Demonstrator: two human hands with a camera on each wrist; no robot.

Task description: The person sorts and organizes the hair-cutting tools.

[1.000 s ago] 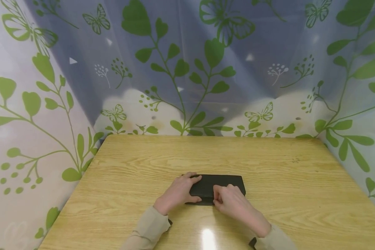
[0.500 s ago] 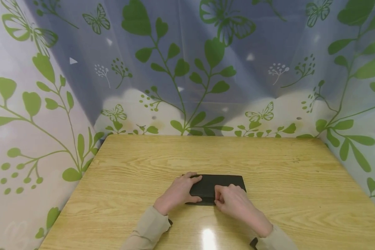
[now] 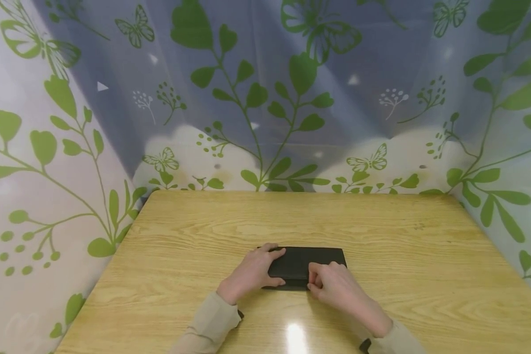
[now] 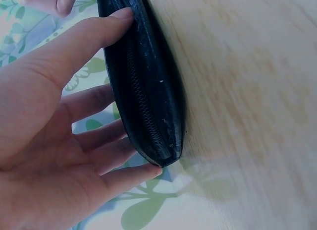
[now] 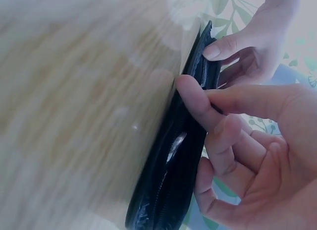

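Note:
A long black zip wallet (image 3: 294, 263) lies flat on the wooden table. My left hand (image 3: 253, 271) holds its left part, thumb on the front edge and fingers spread over the top. Zipper teeth (image 4: 141, 103) run along the wallet's front opening in the left wrist view, with the left thumb pressing beside them. At the front edge, right of centre, my right hand (image 3: 338, 289) pinches thumb and forefinger together on the zipper line. The fingertips hide the zipper pull itself. In the right wrist view the wallet (image 5: 166, 185) extends past the other curled fingers.
The wood-grained table (image 3: 203, 216) surrounds the wallet on all sides. Behind it hangs a curtain (image 3: 265, 98) with green leaves and butterflies, which also covers both sides. A bright light reflection shows on the tabletop near the front.
My right hand has slid a little to the right along the wallet's front edge, still pinching. The left hand and the wallet have stayed in place.

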